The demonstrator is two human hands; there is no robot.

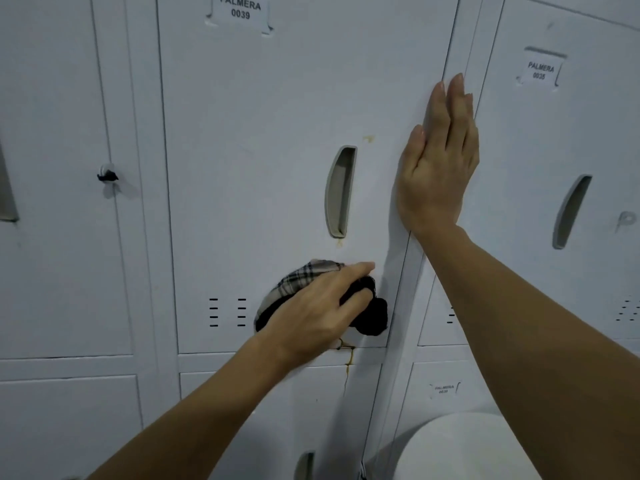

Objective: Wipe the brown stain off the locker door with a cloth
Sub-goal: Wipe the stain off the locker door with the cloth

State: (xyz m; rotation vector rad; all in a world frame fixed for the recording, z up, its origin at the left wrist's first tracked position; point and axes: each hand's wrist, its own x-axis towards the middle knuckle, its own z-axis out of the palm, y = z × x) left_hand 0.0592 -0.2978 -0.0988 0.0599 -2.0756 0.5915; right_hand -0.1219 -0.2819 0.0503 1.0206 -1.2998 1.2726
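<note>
The pale grey locker door (270,109), labelled PALMERA 0039, fills the middle of the head view. My left hand (318,313) presses a bunched black and plaid cloth (298,282) against the door's lower part, under the recessed handle (341,192). A brown stain (349,356) runs from the door's bottom edge down over the gap onto the locker below; part of it is hidden under my hand. Faint yellowish marks sit above the handle (368,138) and just beneath it. My right hand (438,164) lies flat, fingers together, on the door's right edge.
Neighbouring lockers stand on both sides; the left one has a small latch (107,174), the right one, labelled 0035, has its own handle (571,213). Vent slots (227,312) are cut left of the cloth. A white rounded object (460,448) sits at the bottom right.
</note>
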